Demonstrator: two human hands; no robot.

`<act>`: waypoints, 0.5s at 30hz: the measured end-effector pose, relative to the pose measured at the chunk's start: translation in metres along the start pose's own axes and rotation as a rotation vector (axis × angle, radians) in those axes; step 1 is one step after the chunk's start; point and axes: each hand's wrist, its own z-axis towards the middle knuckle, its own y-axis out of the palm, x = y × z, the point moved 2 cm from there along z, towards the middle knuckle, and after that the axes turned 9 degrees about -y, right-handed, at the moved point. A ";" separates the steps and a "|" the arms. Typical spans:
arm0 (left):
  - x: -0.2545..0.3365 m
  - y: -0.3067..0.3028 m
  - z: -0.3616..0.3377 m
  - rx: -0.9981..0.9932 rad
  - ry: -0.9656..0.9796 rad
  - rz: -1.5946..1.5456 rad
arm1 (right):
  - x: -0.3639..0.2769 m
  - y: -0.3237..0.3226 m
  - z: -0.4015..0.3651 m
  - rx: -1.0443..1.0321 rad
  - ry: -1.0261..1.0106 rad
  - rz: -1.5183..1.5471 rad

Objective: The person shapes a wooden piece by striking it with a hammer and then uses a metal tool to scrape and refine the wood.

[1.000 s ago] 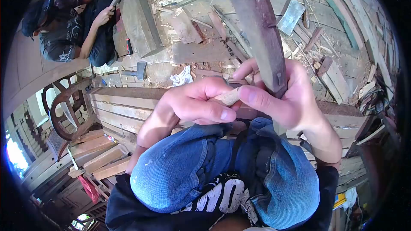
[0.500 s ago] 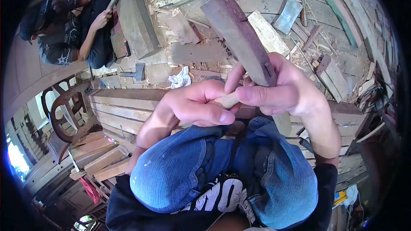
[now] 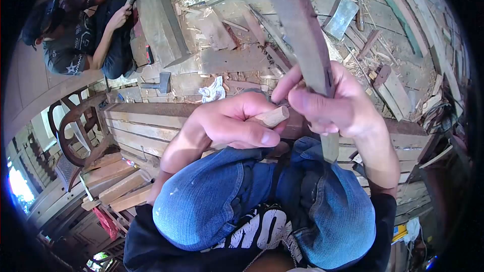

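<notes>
A short, pale wooden peg (image 3: 275,116) is pinched between the thumb and fingers of my left hand (image 3: 237,121), its cut end facing right. My right hand (image 3: 345,100) is closed around a long brown tool (image 3: 304,35). Its thick, broad end points up and away from me, slightly blurred, and a paler wooden handle end (image 3: 330,147) sticks out below my fist. I cannot make out the tool's exact kind. The two hands are apart, above my knees in blue jeans (image 3: 201,191).
Wood offcuts (image 3: 217,30) and shavings litter the floor ahead. A hatchet head (image 3: 164,82), a white crumpled cloth (image 3: 212,90) and a metal plate (image 3: 341,17) lie there. At upper left sits another person (image 3: 80,35) beside a thick beam (image 3: 156,25). A wooden chair (image 3: 68,126) stands left.
My right hand has moved a little right, away from the peg, and its thumb no longer touches the peg's end. The tool has swung more upright. My left hand has barely moved.
</notes>
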 end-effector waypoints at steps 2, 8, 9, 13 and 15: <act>-0.003 0.000 -0.001 0.014 0.015 -0.009 | 0.002 0.001 0.000 -0.023 -0.014 -0.038; -0.004 -0.003 -0.001 0.013 -0.007 -0.017 | 0.001 -0.001 0.000 -0.035 -0.035 -0.013; -0.004 -0.003 0.000 0.000 0.013 -0.026 | 0.001 -0.001 -0.001 -0.024 -0.037 -0.010; -0.002 -0.002 -0.001 0.016 -0.011 -0.030 | -0.001 0.003 0.000 0.012 -0.028 0.006; -0.004 -0.002 0.000 0.008 0.008 -0.024 | -0.001 0.004 0.000 0.013 -0.060 -0.077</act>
